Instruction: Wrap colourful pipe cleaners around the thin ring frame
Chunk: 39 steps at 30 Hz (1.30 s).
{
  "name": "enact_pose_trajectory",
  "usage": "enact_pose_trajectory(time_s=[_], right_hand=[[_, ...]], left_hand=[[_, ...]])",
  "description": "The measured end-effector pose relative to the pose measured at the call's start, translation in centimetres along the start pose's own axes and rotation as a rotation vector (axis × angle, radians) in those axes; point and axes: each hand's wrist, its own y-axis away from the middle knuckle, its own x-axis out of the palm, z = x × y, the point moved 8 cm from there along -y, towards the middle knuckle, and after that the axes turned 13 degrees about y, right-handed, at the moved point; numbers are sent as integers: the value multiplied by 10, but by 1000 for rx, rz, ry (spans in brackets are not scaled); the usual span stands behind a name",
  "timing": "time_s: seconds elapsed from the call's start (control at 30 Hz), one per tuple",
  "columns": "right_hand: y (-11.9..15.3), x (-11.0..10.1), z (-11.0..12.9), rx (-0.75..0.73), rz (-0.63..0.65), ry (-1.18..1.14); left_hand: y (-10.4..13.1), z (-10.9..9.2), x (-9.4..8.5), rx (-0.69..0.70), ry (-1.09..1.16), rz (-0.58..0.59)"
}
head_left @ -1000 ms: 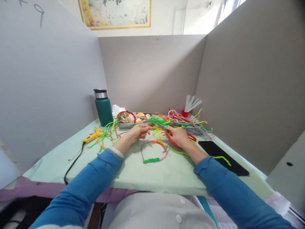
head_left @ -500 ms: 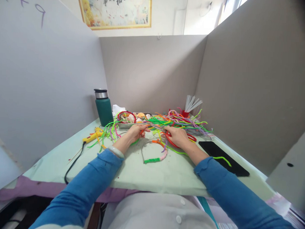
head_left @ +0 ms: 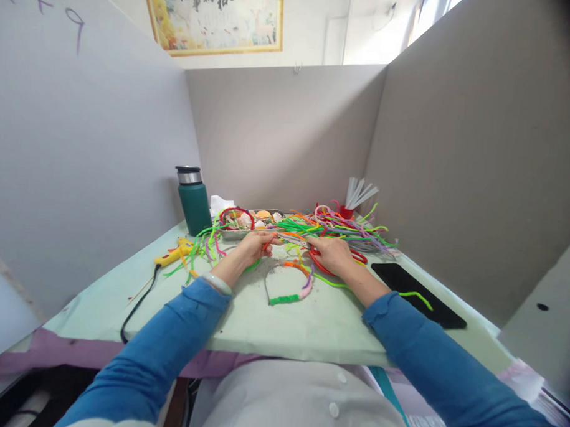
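Faces a grey back partition point(head_left: 283, 126) with a framed picture point(head_left: 217, 21) on the wall beyond, over a pale green worktop point(head_left: 262, 331). Pinches an orange pipe cleaner point(head_left: 291, 235) in closed left fingers point(head_left: 265, 239), with a length of it bowed toward three o'clock, along the blades. Grips red-handled scissors point(head_left: 294, 240) in closed right fingers point(head_left: 316, 244), aiming the blades toward nine o'clock, near the left fingers. Cannot tell exactly where the blades meet the pipe cleaner. Wears a pale bangle point(head_left: 217, 283) on the left wrist. Looks down on a headband point(head_left: 284, 299) at six o'clock from the fingers, flat on the worktop, partly wrapped in green, pink, purple and orange. Shows a metal tray point(head_left: 240, 235) of shells at eleven o'clock, a green bottle point(head_left: 194, 207) at ten and a yellow glue gun point(head_left: 171, 255) at nine. Spreads out to a heap of coloured pipe cleaners point(head_left: 340, 231) at two o'clock, with a red cup point(head_left: 345, 212) of translucent sticks point(head_left: 359, 194) just behind. Ends at four o'clock with a black slab point(head_left: 413, 286), crossed by a lime pipe cleaner point(head_left: 420, 296).
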Motion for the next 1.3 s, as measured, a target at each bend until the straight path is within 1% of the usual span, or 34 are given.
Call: enact_pose_trajectory(time_s=[0.17,0.4,0.6,0.9,1.3], right_hand=[[0,-1,1,-4,-2,12],[0,-3,2,-3,12,-12],[0,-4,3,-9,-18,-13],[-1,-6,4,4,0,1],[-1,-2,7,7,38,45]], left_hand=[[-3,0,-4,32,-21,-8],[0,-3,1,32,-23,10],[1,-3,2,38,-17,17],[-2,-2,0,46,-5,21],[-3,-2,-2,61,6,17]])
